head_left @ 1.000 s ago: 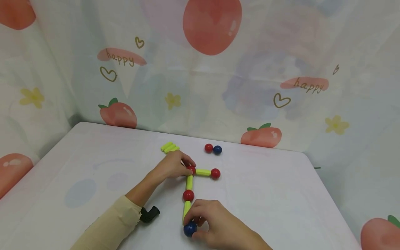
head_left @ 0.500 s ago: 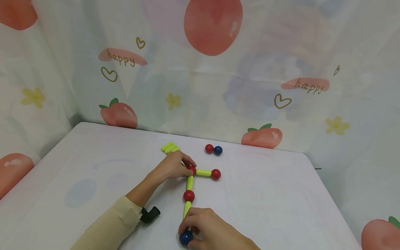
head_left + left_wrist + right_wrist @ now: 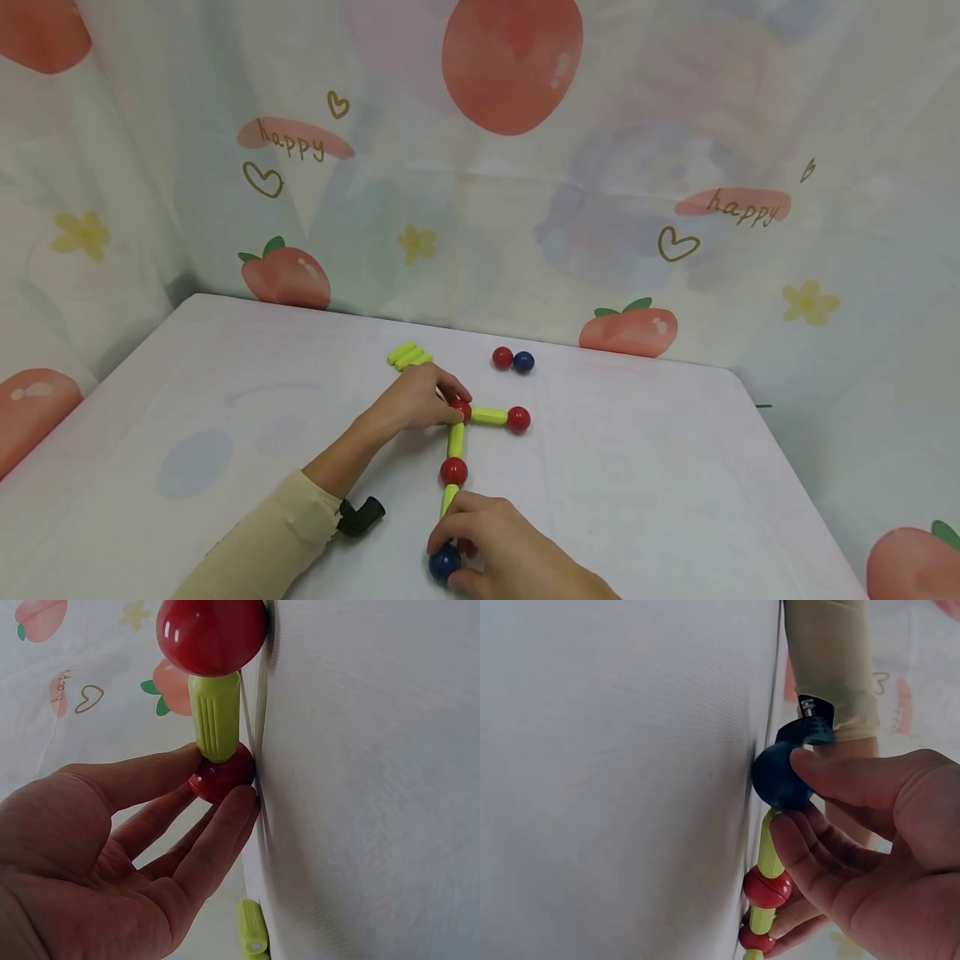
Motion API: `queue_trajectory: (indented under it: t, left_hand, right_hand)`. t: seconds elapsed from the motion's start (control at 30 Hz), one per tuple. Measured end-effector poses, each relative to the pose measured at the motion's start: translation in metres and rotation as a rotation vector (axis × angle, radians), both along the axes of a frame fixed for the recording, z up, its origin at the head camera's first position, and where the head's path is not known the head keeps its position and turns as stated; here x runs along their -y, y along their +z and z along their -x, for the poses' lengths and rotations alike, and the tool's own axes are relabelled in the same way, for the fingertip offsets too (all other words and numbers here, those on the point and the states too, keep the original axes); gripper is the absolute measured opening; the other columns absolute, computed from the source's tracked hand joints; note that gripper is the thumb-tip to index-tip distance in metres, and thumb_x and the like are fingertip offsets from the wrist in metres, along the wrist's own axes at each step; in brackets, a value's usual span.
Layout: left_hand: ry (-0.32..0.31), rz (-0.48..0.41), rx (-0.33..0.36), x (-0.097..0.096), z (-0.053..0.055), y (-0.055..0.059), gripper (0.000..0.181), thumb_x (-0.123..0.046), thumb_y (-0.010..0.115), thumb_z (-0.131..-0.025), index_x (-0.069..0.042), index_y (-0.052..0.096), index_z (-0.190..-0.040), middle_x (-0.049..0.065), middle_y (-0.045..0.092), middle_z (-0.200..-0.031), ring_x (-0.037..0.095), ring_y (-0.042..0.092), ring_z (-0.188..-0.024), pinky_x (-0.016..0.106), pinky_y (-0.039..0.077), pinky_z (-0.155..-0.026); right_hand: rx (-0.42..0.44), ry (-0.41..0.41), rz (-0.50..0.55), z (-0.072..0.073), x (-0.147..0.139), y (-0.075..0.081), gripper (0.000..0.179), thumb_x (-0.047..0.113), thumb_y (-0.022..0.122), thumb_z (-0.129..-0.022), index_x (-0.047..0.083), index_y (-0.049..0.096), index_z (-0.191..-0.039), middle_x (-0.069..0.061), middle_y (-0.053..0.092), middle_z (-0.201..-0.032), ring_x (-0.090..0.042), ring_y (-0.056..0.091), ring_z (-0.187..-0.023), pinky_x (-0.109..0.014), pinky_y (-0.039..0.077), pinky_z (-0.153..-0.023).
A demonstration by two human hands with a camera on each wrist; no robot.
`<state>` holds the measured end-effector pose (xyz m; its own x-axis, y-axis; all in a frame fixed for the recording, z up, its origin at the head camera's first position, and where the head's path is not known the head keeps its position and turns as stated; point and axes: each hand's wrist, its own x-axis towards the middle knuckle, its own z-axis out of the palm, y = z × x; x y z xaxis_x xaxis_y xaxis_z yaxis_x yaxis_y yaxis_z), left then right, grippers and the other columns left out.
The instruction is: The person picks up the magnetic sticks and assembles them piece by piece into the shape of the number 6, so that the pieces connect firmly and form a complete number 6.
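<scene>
A: What is found at the left?

B: The beige sleeve is cut off by the lower edge, and a black fitting is seen beside its cuff. Further along, loose yellow-green rods are laid together just beyond the left hand. By its thumb and fingertips, the corner red ball is pinched.

A: And in the middle?

B: From that ball a chain is laid toward the person: upper rod, middle red ball, lower rod, blue ball. The blue ball is clamped between the thumb and fingers of the right hand.

A: What has just changed?

B: Compared with a second ago, the blue ball is held slightly nearer the person and further left — while the corner ball is kept in place. By that, the chain's near end seems to be adjusted with the far end braced.

A: And at the right?

B: A side rod is run from the corner ball to an end red ball; beyond, a loose red ball and a loose blue ball are set side by side.

A: What is hard to make out?

B: The corner ball is mostly covered by fingers, and the loose rods are partly masked. The lower rod's joint is hidden from the head view; in the right wrist view it is seen meeting the blue ball — how firmly cannot be told.
</scene>
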<state>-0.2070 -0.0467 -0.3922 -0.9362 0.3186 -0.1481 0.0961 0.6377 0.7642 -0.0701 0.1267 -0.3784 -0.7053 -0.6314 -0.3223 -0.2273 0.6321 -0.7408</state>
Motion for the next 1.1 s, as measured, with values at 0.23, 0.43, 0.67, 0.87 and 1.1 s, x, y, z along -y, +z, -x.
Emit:
queue_trajectory:
  t: [0.23,0.43,0.67,0.87,1.1]
  left_hand:
    - [-0.003,0.0,-0.001,0.0,0.0004,-0.0004,0.016,-0.014,0.082,-0.088,-0.018,0.082,-0.104,-0.001,0.071,-0.092,0.017,0.062,-0.086,0.027,0.054,-0.068]
    - [-0.001,0.002,0.0,-0.0004,0.0001,-0.0006,0.017,-0.014,0.082,-0.088,-0.018,0.083,-0.104,-0.001,0.071,-0.092,0.017,0.062,-0.087,0.027,0.054,-0.068]
    - [-0.001,-0.003,0.0,0.0001,-0.0002,0.0004,0.017,-0.013,0.082,-0.088,-0.017,0.083,-0.105,-0.001,0.071,-0.093,0.018,0.062,-0.087,0.027,0.054,-0.069]
    - [-0.006,-0.006,0.001,0.0008,0.0006,-0.0001,0.016,-0.014,0.082,-0.088,-0.018,0.083,-0.103,-0.001,0.071,-0.093,0.017,0.062,-0.087,0.027,0.054,-0.068]
    - [-0.009,-0.002,0.004,0.0012,0.0015,0.0003,0.016,-0.014,0.082,-0.089,-0.019,0.083,-0.103,-0.002,0.072,-0.092,0.017,0.063,-0.087,0.027,0.054,-0.069]
  right_hand:
    - [-0.022,-0.019,-0.026,0.0007,0.0006,-0.0021,0.024,0.014,0.082,-0.09,0.024,0.077,-0.112,0.015,0.058,-0.104,0.0,0.053,-0.096,-0.014,0.054,-0.084]
    - [-0.068,-0.014,-0.029,0.0005,-0.0008,-0.0028,0.024,0.014,0.082,-0.089,0.025,0.076,-0.11,0.016,0.057,-0.105,0.001,0.052,-0.098,-0.016,0.054,-0.084]
    - [-0.04,-0.031,-0.039,0.0012,0.0,-0.0022,0.024,0.015,0.082,-0.09,0.026,0.077,-0.111,0.015,0.057,-0.105,-0.001,0.052,-0.099,-0.016,0.054,-0.085]
    - [-0.018,-0.041,-0.035,0.0016,0.0001,-0.002,0.025,0.015,0.082,-0.09,0.026,0.077,-0.112,0.015,0.057,-0.105,-0.002,0.053,-0.101,-0.017,0.055,-0.086]
    - [-0.099,-0.024,0.043,0.0059,-0.0073,0.0013,0.024,0.013,0.08,-0.091,0.026,0.076,-0.111,0.015,0.061,-0.106,0.0,0.058,-0.094,-0.019,0.055,-0.083]
